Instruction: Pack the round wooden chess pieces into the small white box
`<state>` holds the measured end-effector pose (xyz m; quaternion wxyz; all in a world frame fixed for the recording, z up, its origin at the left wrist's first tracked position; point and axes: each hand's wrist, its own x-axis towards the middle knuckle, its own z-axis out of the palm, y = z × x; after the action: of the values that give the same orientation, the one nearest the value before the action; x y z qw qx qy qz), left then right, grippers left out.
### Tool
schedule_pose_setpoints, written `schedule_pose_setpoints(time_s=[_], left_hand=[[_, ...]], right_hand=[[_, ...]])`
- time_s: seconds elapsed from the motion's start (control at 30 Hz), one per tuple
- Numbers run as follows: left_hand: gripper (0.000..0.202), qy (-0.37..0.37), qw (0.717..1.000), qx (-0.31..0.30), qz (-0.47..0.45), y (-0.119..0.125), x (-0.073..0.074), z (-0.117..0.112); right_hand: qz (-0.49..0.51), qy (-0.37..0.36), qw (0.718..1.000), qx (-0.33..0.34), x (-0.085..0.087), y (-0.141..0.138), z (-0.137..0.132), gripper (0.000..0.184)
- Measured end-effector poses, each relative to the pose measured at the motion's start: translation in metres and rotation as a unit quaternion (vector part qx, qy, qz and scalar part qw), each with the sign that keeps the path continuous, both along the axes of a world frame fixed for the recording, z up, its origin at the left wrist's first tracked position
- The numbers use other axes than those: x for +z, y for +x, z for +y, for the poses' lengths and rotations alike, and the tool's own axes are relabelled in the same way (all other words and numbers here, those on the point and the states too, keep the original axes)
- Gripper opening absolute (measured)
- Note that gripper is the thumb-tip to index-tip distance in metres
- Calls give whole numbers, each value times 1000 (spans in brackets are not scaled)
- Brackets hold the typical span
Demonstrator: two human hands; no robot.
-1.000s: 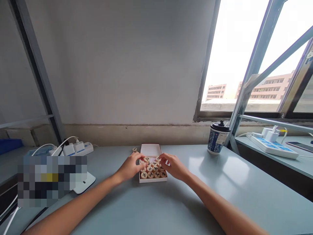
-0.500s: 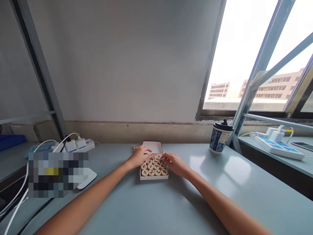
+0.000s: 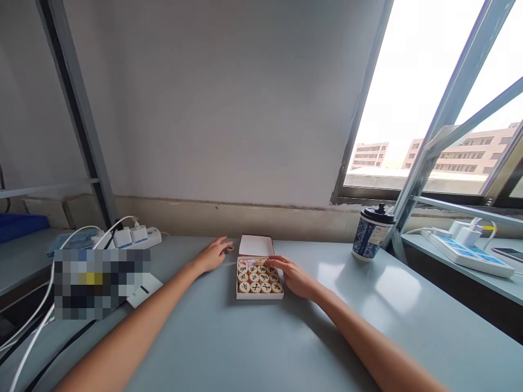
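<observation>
A small white box (image 3: 259,296) on the grey table holds several round wooden chess pieces (image 3: 255,279) marked in black and red. Its lid (image 3: 256,245) lies just behind it. My right hand (image 3: 295,275) rests at the box's right edge, fingers stretched over the top pieces, holding nothing. My left hand (image 3: 212,254) lies to the left of the box, fingers spread flat, fingertips reaching a single loose piece (image 3: 230,249) on the table beside the lid.
A blue-patterned paper cup with a black lid (image 3: 371,233) stands at the right by the window frame. A white power strip with plugs (image 3: 131,237) and cables lies at the left. A second power strip (image 3: 469,255) and a phone (image 3: 506,253) lie on the right-hand ledge.
My left hand has left the box and moved left and back to the loose piece beside the lid. My right hand stays at the box's right side. The view has tilted up slightly.
</observation>
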<state>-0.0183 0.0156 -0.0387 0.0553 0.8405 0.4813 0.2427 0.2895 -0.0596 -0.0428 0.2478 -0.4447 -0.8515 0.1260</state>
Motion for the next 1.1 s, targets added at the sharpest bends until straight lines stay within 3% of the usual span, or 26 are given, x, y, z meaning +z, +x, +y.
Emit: schedule_pose_setpoints(time_s=[0.17,0.33,0.47,0.83,1.1], left_hand=[[33,-19,999,-12,41,4,-4,0],[31,-25,996,-15,82,5,1,0],[30,-25,994,-2,103,5,3,-3],[33,-27,996,24,77,7,12,10],[26,-76,997,12,16,2,8,11]], right_hand=[[10,15,999,-35,-8,3,13,80],[14,17,999,-26,-16,2,24,46],[17,23,999,-25,-19,1,27,33],[30,26,999,-21,-23,2,31,32],[39,6,999,-11,-24,5,33,35]])
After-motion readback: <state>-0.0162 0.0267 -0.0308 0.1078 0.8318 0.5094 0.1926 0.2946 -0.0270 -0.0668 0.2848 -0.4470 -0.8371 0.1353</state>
